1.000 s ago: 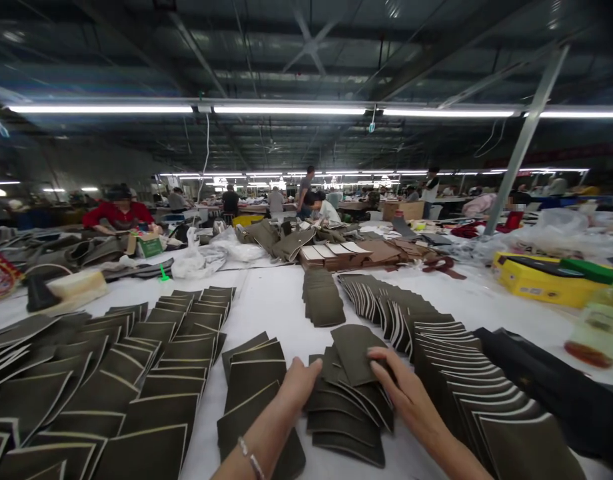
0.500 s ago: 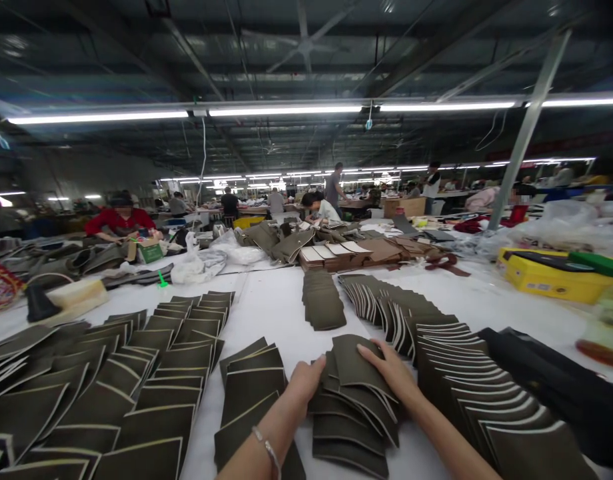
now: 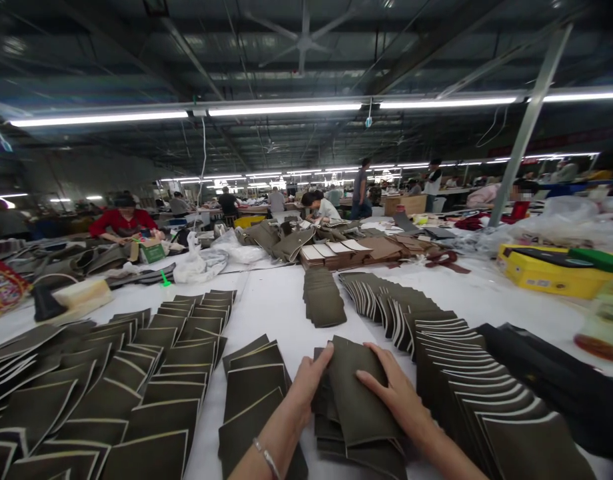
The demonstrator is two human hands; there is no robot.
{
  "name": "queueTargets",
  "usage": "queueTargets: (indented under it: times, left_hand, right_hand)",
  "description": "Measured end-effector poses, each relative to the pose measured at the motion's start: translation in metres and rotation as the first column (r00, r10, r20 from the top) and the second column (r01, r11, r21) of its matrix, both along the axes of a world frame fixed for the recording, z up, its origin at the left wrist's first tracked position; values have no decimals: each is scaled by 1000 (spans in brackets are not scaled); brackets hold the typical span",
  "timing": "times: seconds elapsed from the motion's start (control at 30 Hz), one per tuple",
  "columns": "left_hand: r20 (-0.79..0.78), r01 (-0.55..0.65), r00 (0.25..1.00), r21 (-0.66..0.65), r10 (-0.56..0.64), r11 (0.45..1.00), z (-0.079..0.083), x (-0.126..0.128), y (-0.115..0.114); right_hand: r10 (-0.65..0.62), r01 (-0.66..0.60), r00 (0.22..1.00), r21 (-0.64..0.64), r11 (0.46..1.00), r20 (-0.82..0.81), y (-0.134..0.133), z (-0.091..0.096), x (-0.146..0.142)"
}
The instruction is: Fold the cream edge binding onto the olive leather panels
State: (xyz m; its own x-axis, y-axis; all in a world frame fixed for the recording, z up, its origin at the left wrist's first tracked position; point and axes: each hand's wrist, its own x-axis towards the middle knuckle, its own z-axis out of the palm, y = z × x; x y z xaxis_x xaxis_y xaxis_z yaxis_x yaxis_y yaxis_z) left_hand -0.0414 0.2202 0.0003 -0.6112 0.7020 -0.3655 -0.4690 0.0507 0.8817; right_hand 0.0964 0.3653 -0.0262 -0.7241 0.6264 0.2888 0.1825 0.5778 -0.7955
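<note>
Head view: both bare hands at work over a white tabletop (image 3: 271, 300), one at either side of a dark olive, flat, roughly rectangular panel (image 3: 359, 403) of sheet material. This panel lies slanted on top of a loose pile of similar dark olive panels (image 3: 329, 430), its far end between the hands, its near end overlapping the pieces below.

Left hand (image 3: 301, 390): fingers bent, thumb extended toward the panel's far left corner, tip at or just beside the edge. Remaining fingers mostly hidden; cannot tell whether they close on anything. Silver-coloured bracelet (image 3: 266, 457) on this wrist.

Right hand (image 3: 404, 397): partly spread, a clear gap between thumb and forefinger. Thumb lies on the panel's upper face; forefinger reaches its far right edge. Other fingers largely out of sight, so a full grip underneath cannot be confirmed.

Just left of the pile, partly behind the left forearm: a second group of dark olive panels with pale edges (image 3: 251, 383). Beyond the hands, a small neat dark olive stack (image 3: 325, 300). To the right, a long curved fan of overlapping, white-edged panels (image 3: 466, 373). Far left, several overlapping rows of pale-edged panels (image 3: 156, 400).
</note>
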Motion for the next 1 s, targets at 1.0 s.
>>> queueTargets:
  times: [1.0]
  left_hand:
    - [-143, 194, 977, 316, -156, 929, -3, 18, -28]
  right_hand:
    - [149, -148, 989, -26, 989, 15, 7, 22, -6]
